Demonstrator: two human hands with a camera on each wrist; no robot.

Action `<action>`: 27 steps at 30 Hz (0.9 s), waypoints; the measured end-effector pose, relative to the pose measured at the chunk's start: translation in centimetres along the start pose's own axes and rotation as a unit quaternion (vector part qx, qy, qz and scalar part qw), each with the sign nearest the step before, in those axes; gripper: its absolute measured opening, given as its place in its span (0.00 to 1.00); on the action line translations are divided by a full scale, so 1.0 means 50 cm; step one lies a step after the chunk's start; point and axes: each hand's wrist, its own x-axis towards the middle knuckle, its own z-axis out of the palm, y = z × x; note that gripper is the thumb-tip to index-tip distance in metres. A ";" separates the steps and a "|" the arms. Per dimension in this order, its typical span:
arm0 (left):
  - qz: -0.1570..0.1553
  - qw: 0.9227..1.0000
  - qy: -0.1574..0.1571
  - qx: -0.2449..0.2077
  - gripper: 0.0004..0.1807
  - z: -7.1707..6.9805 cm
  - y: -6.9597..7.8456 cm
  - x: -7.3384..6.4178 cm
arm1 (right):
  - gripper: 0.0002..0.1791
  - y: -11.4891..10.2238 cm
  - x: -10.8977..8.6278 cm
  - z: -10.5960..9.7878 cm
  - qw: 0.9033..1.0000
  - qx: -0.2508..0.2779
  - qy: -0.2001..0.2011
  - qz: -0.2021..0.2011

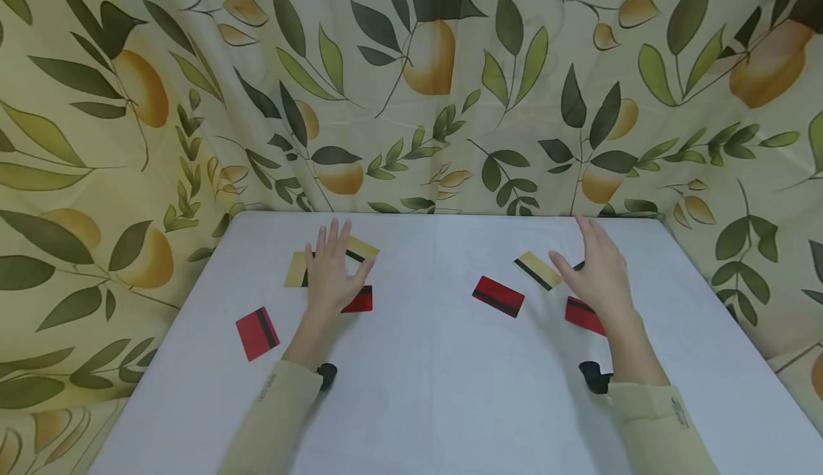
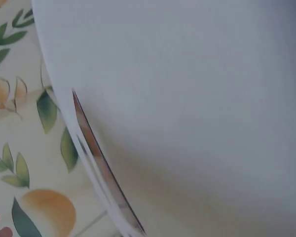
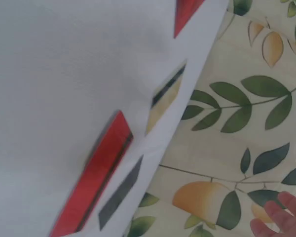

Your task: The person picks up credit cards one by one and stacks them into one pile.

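My left hand [image 1: 331, 271] is spread with straight fingers over a group of cards on the left. Partly hidden by it are a yellow card [image 1: 296, 270], another yellow card [image 1: 363, 247] and a red card [image 1: 361, 299], all with dark stripes. On the right, my right hand [image 1: 601, 275] stretches out its fingers [image 3: 283, 212], thumb apart, and grips nothing. It overlaps a red card [image 1: 584, 316] and a dark card [image 3: 121, 192] in the head view. Left of that hand lies a striped yellow card [image 1: 539, 270]. Another red card [image 1: 498, 296] lies beside it.
A separate red card [image 1: 257, 333] lies at the left of the white table [image 1: 424, 389]. Behind the table hangs a leaf-and-fruit patterned curtain [image 1: 411, 168]. Black wrist straps [image 1: 596, 377] show at the beige sleeves [image 1: 656, 425].
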 end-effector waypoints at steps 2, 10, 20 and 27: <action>0.005 0.997 0.042 -0.058 0.37 0.018 0.014 -0.001 | 0.40 0.002 -0.007 0.005 0.999 0.030 0.027 0.011; -0.038 0.946 0.106 -0.303 0.28 0.070 0.084 0.009 | 0.36 0.005 -0.035 0.026 0.981 0.165 0.060 0.084; -0.229 0.811 -0.032 -0.538 0.24 0.113 0.155 0.036 | 0.36 0.104 -0.033 0.136 0.925 0.294 0.037 0.236; -0.328 0.713 -0.158 -0.599 0.30 0.140 0.181 0.051 | 0.32 0.124 -0.032 0.178 0.844 0.420 0.026 0.331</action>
